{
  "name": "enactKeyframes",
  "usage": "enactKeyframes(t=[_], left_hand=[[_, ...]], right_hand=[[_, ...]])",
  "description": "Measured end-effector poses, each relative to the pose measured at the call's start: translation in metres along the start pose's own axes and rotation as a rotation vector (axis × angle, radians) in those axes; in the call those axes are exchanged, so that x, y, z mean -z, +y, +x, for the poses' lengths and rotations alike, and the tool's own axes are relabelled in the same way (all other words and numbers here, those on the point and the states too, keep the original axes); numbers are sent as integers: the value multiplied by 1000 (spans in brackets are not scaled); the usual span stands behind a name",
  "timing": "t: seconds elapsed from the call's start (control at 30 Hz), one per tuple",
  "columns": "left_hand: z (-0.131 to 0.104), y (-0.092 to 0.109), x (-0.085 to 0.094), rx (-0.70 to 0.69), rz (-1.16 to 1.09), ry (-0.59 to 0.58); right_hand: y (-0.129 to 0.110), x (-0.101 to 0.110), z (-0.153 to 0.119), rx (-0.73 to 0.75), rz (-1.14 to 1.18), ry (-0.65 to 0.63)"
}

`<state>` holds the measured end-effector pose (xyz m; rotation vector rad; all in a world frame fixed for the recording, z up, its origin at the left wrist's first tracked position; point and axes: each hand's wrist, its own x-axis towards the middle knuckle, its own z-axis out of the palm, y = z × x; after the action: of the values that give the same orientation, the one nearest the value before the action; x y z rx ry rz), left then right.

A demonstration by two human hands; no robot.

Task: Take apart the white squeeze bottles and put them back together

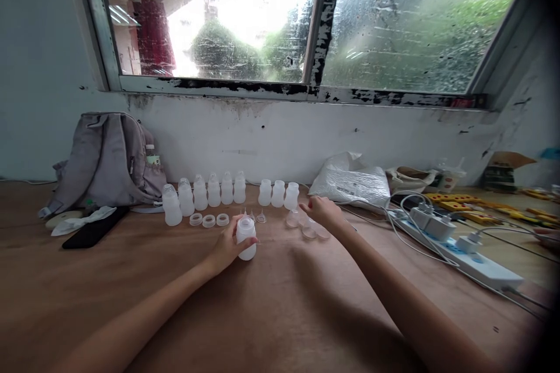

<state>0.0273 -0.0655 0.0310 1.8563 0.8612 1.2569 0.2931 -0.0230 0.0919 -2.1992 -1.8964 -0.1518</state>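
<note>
My left hand (231,243) is wrapped around a frosted baby bottle (247,249), held upright with a ring and clear teat at its top. My right hand (322,211) hovers over several clear dome caps (309,229). Its fingers are partly stretched out, and I see nothing in them. Between the hands, at the back, stand three frosted bottles (278,193) without caps. Several capped bottles (200,192) form a row to their left. Three white collar rings (209,221) lie in front of that row. Clear teats (261,217) stand just behind the held bottle.
A grey backpack (109,157) leans against the wall at left, with a black phone-like slab (94,232) and white tissue before it. On the right are a silvery plastic bag (352,180), a white power strip (472,262) with plugs and cables, and yellow tools (464,204).
</note>
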Motion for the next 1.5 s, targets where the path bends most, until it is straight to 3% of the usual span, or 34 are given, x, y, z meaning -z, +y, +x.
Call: enactKeyframes(t=[0.2,0.4,0.57,0.73,0.9,1.0,1.1,1.5], left_hand=[[-3,-19,-2,114,158,-158],[-3,-23,-3,139,126,-150],[-2,-29,-3,130,50,-169],[-1,-33,-2,128,6,-161],[-2,-31,-1,100,-14,-174],[-3,-28,0,85,-49,-161],[-3,-27,0,103,-108,-130],[-2,-24,-1,71,-51,-202]], right_hand=[[-2,-11,-7,4,-111,-176],[-7,-16,-4,126,-62,-227],[-5,-28,1,209,105,-393],[-5,-30,2,222,192,-364],[-8,-5,-1,289,612,-258],[-15,12,-9,443,992,-277],[-25,22,-18,523,1219,-315],[-43,15,-31,527,1338,-406]])
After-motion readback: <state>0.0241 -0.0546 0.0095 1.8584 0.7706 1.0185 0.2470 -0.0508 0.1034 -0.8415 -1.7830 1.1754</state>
